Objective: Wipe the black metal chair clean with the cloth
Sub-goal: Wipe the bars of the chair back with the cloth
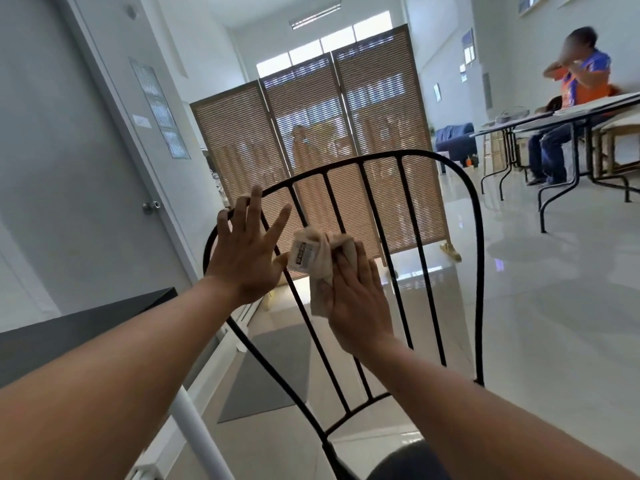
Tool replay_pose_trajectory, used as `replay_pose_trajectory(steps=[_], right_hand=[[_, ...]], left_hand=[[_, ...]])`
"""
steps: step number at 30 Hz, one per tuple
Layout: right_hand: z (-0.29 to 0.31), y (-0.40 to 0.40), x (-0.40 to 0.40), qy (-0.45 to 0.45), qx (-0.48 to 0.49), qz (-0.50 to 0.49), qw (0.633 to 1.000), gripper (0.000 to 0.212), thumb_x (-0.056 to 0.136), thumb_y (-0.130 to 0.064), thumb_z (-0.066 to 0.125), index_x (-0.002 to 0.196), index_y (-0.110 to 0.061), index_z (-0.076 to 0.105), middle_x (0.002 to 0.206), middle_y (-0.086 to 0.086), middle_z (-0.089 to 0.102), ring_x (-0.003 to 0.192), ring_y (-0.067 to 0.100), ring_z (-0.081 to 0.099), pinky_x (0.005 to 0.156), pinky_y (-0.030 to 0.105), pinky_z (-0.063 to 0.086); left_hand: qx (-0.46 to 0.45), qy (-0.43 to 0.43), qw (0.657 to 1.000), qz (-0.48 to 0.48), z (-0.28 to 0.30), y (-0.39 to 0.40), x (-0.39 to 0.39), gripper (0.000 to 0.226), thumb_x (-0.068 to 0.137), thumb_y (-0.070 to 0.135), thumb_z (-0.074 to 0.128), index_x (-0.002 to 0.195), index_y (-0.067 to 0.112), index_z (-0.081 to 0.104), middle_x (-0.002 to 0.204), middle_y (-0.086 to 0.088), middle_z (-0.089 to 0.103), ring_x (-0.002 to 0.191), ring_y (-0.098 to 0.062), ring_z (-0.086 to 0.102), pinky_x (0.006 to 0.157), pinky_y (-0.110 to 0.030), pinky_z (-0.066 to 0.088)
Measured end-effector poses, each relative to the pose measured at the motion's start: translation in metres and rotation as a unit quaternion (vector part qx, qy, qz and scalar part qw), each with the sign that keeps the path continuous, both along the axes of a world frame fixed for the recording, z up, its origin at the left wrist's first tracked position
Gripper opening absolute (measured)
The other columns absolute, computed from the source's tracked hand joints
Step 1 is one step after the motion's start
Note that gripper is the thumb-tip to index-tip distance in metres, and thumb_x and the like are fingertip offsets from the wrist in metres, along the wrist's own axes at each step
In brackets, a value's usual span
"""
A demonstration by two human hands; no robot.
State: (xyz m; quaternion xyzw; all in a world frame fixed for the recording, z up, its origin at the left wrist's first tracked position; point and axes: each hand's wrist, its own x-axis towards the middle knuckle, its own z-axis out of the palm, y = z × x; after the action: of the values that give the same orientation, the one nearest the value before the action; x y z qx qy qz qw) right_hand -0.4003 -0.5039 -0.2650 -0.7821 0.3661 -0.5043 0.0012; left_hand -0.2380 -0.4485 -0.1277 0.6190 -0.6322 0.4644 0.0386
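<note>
The black metal chair (474, 216) fills the middle of the view, its curved backrest with several thin vertical bars facing me. My left hand (242, 251) lies flat against the upper left of the backrest, fingers spread over the frame. My right hand (356, 299) presses a beige cloth (317, 261) with a printed label against the middle bars. The cloth is bunched above and to the left of my fingers. The chair's seat is mostly hidden below my arms.
A grey door (69, 168) and a dark tabletop (69, 327) stand at the left. A woven folding screen (329, 140) stands behind the chair. At the right a person in orange (575, 98) sits at a folding table (554, 119). Glossy floor tiles (554, 306) spread to the right.
</note>
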Motion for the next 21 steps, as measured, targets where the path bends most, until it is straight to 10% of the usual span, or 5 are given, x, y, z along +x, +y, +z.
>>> replay_pose_trajectory(steps=[11,21], right_hand=[[-0.162,0.035,-0.022,0.072,0.073,-0.039,0.994,0.073,0.096,-0.029,0.029,0.158,-0.017,-0.008,0.166,0.004,-0.008,0.151,0.029,-0.008,0.116,0.044,0.013],[-0.069,0.006,-0.003,0.036,0.002,0.01,0.999,0.06,0.102,-0.023,0.023,0.158,-0.01,0.008,0.166,0.008,0.0,0.152,0.032,-0.004,0.122,0.051,0.016]], left_hand=[[-0.02,0.003,1.0,0.0,-0.003,-0.004,-0.003,0.08,0.09,0.061,0.041,0.157,0.03,0.011,0.162,-0.023,-0.005,0.146,-0.047,0.007,0.111,-0.065,0.017],[-0.005,0.012,0.999,0.035,-0.001,0.0,-0.01,0.088,0.089,0.064,0.034,0.158,0.017,0.004,0.161,-0.025,-0.003,0.146,-0.047,0.005,0.112,-0.063,0.015]])
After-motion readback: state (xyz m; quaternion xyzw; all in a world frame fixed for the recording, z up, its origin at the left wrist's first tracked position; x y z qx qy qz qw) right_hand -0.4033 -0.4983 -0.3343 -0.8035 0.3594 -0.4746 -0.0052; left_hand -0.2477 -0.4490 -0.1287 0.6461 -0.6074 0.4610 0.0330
